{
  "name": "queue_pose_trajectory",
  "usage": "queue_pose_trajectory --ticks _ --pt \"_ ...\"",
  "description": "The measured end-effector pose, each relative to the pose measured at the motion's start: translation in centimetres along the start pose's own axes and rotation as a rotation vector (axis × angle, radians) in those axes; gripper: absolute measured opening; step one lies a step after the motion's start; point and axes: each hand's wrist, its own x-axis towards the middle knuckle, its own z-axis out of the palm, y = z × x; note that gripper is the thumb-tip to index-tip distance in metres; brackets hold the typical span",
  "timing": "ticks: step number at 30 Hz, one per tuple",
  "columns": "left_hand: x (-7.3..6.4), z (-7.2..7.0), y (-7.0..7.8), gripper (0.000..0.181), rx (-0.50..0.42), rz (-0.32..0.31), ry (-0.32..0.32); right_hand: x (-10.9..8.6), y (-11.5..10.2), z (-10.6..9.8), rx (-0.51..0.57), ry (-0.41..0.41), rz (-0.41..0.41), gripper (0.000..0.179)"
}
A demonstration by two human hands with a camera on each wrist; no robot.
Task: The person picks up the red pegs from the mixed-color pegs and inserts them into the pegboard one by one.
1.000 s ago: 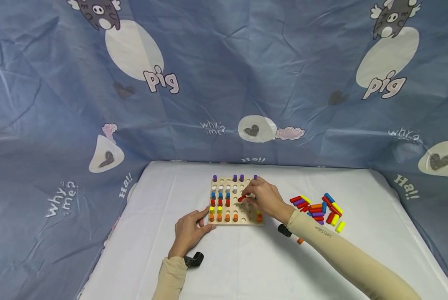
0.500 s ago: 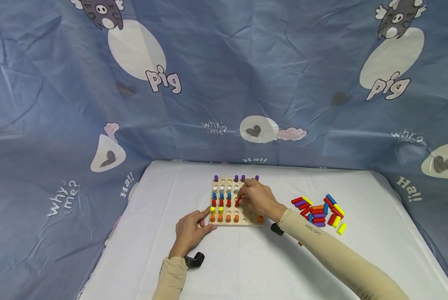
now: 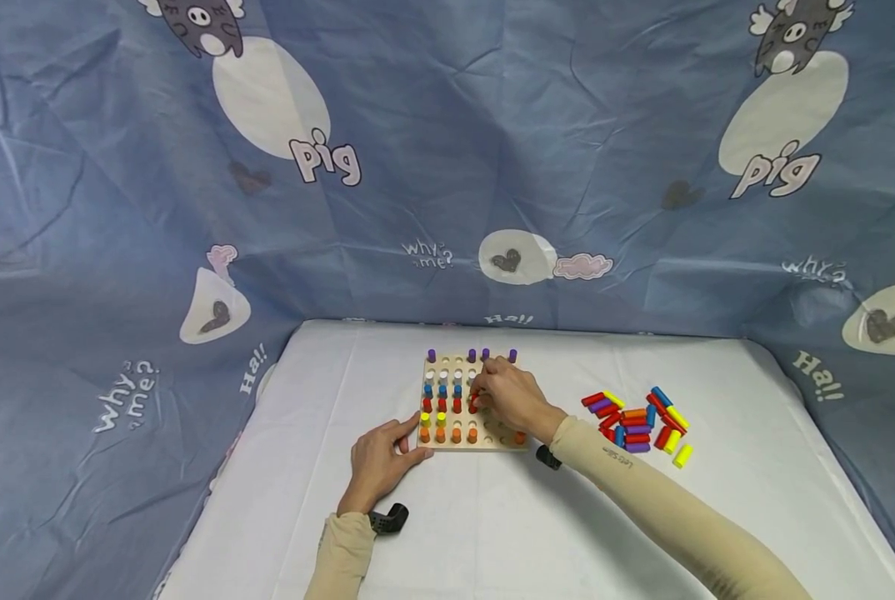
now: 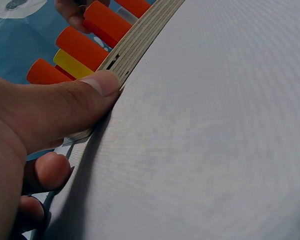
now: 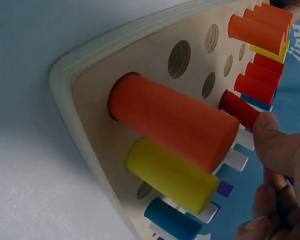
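A square wooden pegboard (image 3: pixel 466 449) lies on the white table, with rows of purple, white, blue, red, yellow and orange pegs upright in its holes. My left hand (image 3: pixel 380 462) grips its near left corner, the thumb (image 4: pixel 85 97) against the front edge. My right hand (image 3: pixel 513 396) is over the middle of the board, pinching a red peg (image 5: pixel 240 110) by its top. In the right wrist view the lower end of that peg is in a hole, in line with the other red pegs (image 5: pixel 257 87). The right hand hides part of the board's right half.
Loose pegs (image 3: pixel 635 421) in red, blue, yellow, purple and orange lie in a heap to the right of the board. A blue printed cloth (image 3: pixel 417 167) hangs behind the white table (image 3: pixel 447 525) and along its sides.
My right hand has tilted the red peg from lying slanted to upright and lowered it into a hole. The left hand has stayed at the board's corner.
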Motion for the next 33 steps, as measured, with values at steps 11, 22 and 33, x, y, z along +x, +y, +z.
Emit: queue_pose_trajectory --ticks 11,22,33 --pt "0.2 -0.1 0.3 0.065 0.006 -0.007 -0.013 -0.1 -0.6 0.7 -0.069 -0.011 -0.019 0.004" --pt "0.2 -0.1 0.3 0.066 0.012 -0.016 -0.019 -0.3 -0.8 1.2 -0.061 -0.004 0.020 0.006" --pt "0.0 -0.2 0.4 0.066 0.010 -0.003 -0.003 -0.6 -0.5 1.6 -0.061 0.018 0.025 0.005"
